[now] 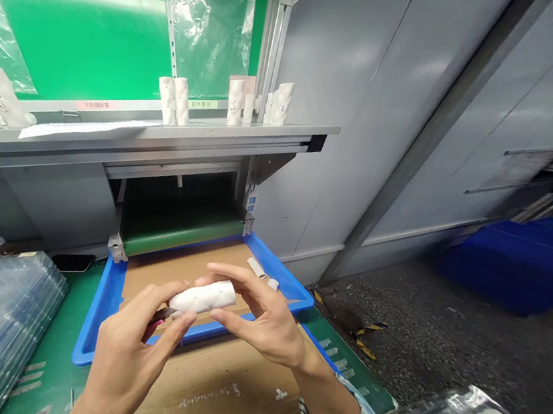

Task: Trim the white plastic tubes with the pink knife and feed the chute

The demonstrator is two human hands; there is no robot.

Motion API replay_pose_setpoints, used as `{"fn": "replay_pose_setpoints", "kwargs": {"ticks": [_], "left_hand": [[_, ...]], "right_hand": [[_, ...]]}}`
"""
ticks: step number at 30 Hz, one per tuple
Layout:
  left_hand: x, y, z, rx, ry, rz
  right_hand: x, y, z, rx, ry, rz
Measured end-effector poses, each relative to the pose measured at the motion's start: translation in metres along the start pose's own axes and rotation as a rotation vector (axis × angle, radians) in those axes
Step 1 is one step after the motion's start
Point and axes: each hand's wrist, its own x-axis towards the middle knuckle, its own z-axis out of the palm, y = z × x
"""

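Holding a white cylindrical piece (202,299) level between both hands, the person appears to be at a close handwork step on its left end, where a small dark-tipped blade (161,314) shows just beneath it. The left hand (125,366) grasps that end with fingers over the top and thumb below, and seems to pinch the blade's handle too, though the fingers partly hide it. The right hand (264,316) is curled firmly around the other end in the same way, so neither grip is released. The piece sits between the two grips, above a blue tray (100,329) lined with cardboard (183,265). Just beyond the right grip, small white offcuts (259,269) lie in the tray. Further from both grips, a shelf (137,140) carries upright white rolls (175,100).
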Motion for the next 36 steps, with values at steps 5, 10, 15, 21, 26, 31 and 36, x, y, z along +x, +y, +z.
{"fn": "replay_pose_setpoints", "kwargs": {"ticks": [5, 10, 15, 21, 26, 31, 36], "left_hand": [[-0.001, -0.001, 0.001, -0.003, 0.022, 0.016], [-0.001, -0.002, 0.002, -0.005, 0.01, -0.007], [-0.001, -0.002, 0.0, -0.018, 0.009, -0.01], [-0.001, -0.003, 0.0, -0.031, -0.004, -0.054], [0.002, -0.002, -0.003, -0.053, -0.012, -0.082], [0.001, -0.001, -0.001, -0.025, -0.013, -0.058], [-0.004, 0.0, 0.014, 0.111, 0.054, 0.024]], "right_hand": [[-0.001, 0.002, 0.0, -0.03, 0.011, 0.051], [-0.001, 0.001, 0.0, -0.057, 0.006, 0.055], [0.0, -0.001, -0.001, -0.038, 0.013, 0.051], [0.0, 0.0, -0.002, -0.076, 0.026, 0.054], [0.001, -0.002, -0.004, -0.165, -0.007, -0.073], [0.005, -0.005, -0.003, -0.271, -0.009, -0.171], [0.005, 0.006, 0.006, -0.598, 0.0, -0.307]]}}
